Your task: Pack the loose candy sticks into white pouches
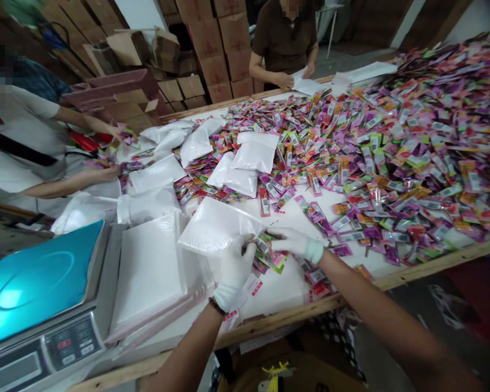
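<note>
A white padded mailer bag (216, 223) lies tilted in front of me, its mouth end toward my hands. My left hand (233, 268), in a white glove, pinches the bag at its near edge beside the mouth. At that same end my right hand (292, 242), also gloved, has its fingers closed over several small colourful packets (274, 258). The fingertips are partly hidden among the packets, which touch the bag's opening. More loose packets (316, 215) lie just beyond my right hand.
A stack of flat white mailers (151, 267) stands left, beside a scale with a blue pan (44, 277). Filled white bags (255, 152) lie beyond, by a large packet heap (392, 147). Two people work at the table: one left (20, 136), one across (283, 46).
</note>
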Motion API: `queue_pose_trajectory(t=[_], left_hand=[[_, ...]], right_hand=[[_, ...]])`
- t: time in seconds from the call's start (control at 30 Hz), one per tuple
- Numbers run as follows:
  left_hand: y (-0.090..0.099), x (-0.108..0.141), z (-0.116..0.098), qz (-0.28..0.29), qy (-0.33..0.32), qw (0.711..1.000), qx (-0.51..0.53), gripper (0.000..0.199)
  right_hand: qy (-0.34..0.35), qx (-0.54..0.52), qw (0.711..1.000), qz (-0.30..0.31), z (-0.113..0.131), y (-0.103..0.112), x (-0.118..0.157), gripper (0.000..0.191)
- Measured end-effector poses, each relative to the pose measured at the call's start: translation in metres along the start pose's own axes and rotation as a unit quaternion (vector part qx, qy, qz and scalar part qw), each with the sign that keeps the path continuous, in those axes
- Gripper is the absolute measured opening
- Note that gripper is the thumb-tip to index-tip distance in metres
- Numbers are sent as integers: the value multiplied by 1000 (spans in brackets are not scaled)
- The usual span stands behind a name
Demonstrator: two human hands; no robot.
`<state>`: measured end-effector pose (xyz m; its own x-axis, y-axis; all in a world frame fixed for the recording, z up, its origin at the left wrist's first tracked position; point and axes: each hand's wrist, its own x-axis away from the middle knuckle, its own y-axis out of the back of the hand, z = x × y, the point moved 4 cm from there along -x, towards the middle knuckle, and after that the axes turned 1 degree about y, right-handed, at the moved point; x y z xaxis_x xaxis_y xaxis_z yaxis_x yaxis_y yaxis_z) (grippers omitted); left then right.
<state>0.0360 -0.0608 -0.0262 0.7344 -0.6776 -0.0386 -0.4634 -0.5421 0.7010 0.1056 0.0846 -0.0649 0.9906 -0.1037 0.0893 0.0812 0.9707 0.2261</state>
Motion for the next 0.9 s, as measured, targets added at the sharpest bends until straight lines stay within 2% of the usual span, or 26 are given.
queue_pose_trajectory(t=[0.07,0.13,0.17,0.23,0.27,0.33,0.4,0.43,0.47,0.57,0.63,0.73,0.8,0.9], left_hand=[[-2,0,-5,14,-32,999,3,18],[-4,0,-13,29,-61,998,8,17],[-2,-1,-17,31,-58,997,28,16],[9,-8,-19,19,5,993,113,13],[18,-12,-18,7,56,983,174,14],[36,-20,-16,-5,144,940,308,21],[53,-29,-22,0,169,896,411,27],[60,-33,-27,7,159,882,443,27],[65,-37,-33,13,144,875,463,26],[73,-48,-49,18,136,863,486,21],[78,-54,-58,23,136,871,472,21],[98,-65,-74,4,75,928,365,23],[117,-71,-84,-16,30,962,272,22],[139,-78,-97,-15,4,976,215,28]], right_hand=[[-7,6,998,-58,-7,-1,0,28],[-55,44,990,-122,-9,-4,-4,17],[-68,50,987,-137,-6,-5,-7,15],[-53,13,988,-141,10,0,-9,18],[-32,-23,988,-146,20,8,-7,23],[5,-82,976,-201,40,32,4,34],[13,-94,955,-281,54,57,18,38],[6,-92,952,-291,60,64,22,39],[-10,-94,957,-274,64,67,23,39],[-66,-112,979,-158,78,61,13,29],[-76,-81,984,-137,96,61,4,20],[-23,-31,986,-163,139,79,-3,16],[28,-19,986,-160,170,93,-3,21],[68,13,986,-149,202,109,-1,28]])
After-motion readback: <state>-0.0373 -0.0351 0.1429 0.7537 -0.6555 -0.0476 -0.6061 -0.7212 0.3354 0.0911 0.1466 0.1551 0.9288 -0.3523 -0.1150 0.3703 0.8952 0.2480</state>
